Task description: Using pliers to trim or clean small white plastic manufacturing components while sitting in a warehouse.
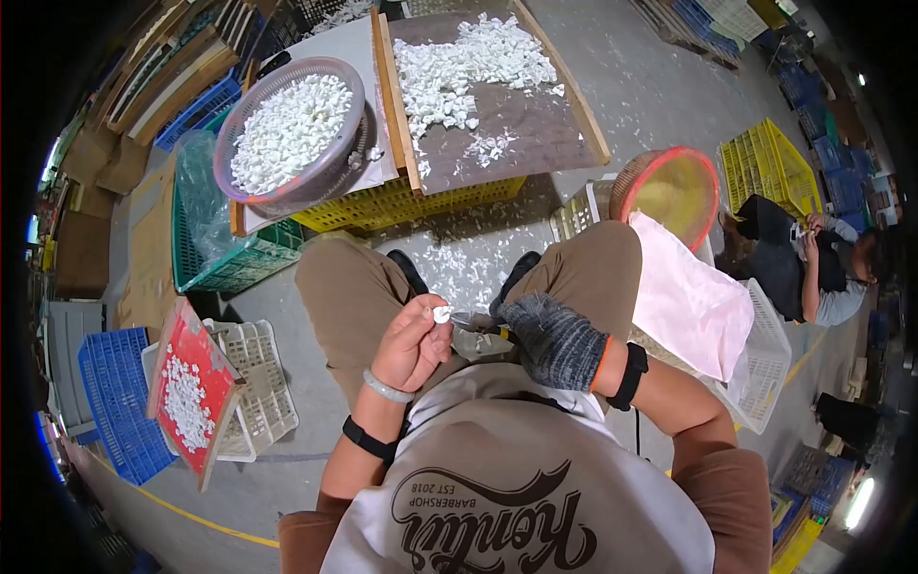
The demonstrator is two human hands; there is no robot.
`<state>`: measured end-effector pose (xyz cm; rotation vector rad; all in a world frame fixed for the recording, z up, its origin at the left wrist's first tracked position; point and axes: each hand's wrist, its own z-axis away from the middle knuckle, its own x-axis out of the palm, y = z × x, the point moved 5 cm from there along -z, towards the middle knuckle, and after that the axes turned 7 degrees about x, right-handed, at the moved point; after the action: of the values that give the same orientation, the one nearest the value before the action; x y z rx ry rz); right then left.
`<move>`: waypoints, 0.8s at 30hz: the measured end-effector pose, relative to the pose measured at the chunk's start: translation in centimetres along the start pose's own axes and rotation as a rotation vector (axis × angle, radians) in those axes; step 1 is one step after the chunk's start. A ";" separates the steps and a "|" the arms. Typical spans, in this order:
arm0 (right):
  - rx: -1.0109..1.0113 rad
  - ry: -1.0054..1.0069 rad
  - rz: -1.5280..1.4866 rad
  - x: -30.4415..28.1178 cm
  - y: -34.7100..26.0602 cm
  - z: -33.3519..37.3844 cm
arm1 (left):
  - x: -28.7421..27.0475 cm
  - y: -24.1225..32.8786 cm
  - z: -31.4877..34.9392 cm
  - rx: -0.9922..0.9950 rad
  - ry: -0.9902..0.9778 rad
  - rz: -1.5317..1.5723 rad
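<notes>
Shirt front (478,435) nearest, at its eleven o'clock the left hand (413,344) pinches a small white piece (442,314), while the gloved right hand (555,342) clasps a metal tool (473,320) pointing nine o'clock toward it.

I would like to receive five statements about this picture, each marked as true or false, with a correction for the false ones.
1. The left hand holds a small white piece. True.
2. The right hand, which holds a metal hand tool, is bare. False: it wears a grey knitted glove.
3. The round plastic basket at the upper left contains many white pieces. True.
4. The red tray stands on the person's right side. False: it is on the left side, tilted, with white pieces on it.
5. White scraps lie on the floor between the person's shoes. True.
</notes>
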<state>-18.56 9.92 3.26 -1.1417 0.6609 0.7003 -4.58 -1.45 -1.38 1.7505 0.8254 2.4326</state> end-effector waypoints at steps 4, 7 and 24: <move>-0.014 0.030 0.099 -1.1 -0.7 0.1 | 0.3 -0.3 -0.1 0.020 0.019 -0.060; -0.059 0.047 0.133 -1.2 -1.1 0.4 | 0.2 -0.3 -0.1 0.032 0.032 -0.097; 0.021 -0.213 -1.078 -4.5 3.6 0.3 | -0.3 0.7 0.1 0.047 0.101 -0.034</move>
<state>-24.10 10.39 4.74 -1.1843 -0.1717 -0.1167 -4.16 -2.11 -1.28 1.6260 0.9215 2.5171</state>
